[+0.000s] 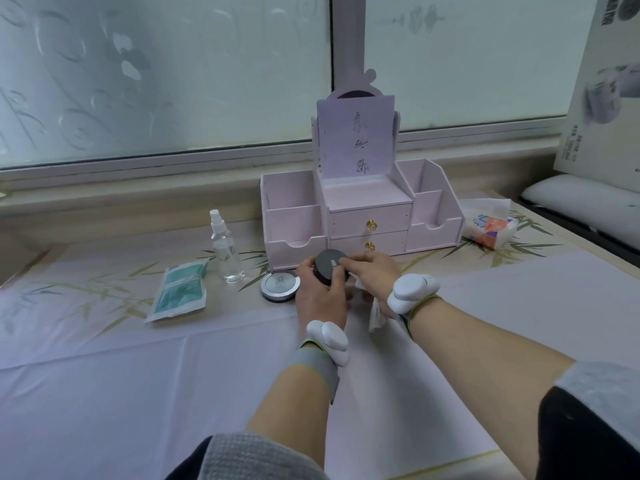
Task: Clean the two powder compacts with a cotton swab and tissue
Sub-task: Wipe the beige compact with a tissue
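My left hand (317, 292) grips a round dark grey compact (329, 265), tilted so its lid faces me, just in front of the organizer's drawers. My right hand (372, 275) touches the compact's right side with its fingertips and holds a crumpled white tissue (375, 313) that hangs under the palm. A second compact (280, 286), silver with a grey rim, lies flat on the table just left of my left hand. A teal packet (181, 289), possibly of cotton swabs, lies further left.
A pink wooden organizer (360, 213) with two drawers stands behind the hands. A clear spray bottle (227, 251) stands to its left. A tissue pack (490, 225) lies at its right. The window sill runs along the back, and a large box leans at the far right.
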`<state>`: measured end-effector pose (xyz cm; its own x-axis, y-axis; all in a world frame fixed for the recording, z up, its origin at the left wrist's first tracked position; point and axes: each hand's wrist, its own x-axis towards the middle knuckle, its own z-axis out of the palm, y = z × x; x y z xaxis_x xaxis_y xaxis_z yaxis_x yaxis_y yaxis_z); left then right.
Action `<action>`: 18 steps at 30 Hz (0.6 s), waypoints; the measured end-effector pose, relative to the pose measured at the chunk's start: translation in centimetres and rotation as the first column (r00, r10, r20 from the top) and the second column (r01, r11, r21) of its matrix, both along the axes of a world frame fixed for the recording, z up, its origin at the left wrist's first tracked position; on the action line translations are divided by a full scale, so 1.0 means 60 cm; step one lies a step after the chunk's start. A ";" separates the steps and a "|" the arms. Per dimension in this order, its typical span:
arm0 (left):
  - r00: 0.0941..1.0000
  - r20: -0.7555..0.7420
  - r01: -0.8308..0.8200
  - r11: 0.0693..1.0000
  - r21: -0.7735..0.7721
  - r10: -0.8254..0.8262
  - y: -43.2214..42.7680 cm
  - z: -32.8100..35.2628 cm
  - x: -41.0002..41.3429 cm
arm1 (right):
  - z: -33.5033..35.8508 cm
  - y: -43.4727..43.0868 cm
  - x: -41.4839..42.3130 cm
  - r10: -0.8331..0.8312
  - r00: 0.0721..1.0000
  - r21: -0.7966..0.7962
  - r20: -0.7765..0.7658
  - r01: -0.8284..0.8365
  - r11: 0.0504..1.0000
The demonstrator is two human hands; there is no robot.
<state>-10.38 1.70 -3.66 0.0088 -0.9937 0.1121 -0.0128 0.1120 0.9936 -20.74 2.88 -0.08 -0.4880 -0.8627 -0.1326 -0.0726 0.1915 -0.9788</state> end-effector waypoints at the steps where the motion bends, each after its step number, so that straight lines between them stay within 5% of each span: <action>1: 0.999 0.040 -0.008 1.000 -0.019 0.009 0.000 -0.003 0.000 | -0.002 -0.004 -0.002 -0.022 1.000 -0.001 -0.021 0.022 1.000; 9: 0.939 0.333 -0.051 0.994 -0.097 0.081 -0.015 -0.010 -0.001 | -0.007 -0.024 -0.005 0.000 0.972 0.023 -0.235 0.006 1.000; 18: 0.901 0.428 -0.066 0.997 -0.041 0.077 -0.017 -0.012 -0.008 | -0.019 -0.029 -0.001 -0.031 0.956 0.025 -0.292 0.040 0.999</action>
<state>-10.88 0.68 -4.35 0.0251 -0.9890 0.1456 -0.4460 0.1193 0.8871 -20.80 1.12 -1.20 -0.5398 -0.8417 -0.0061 -0.3459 0.2284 -0.9100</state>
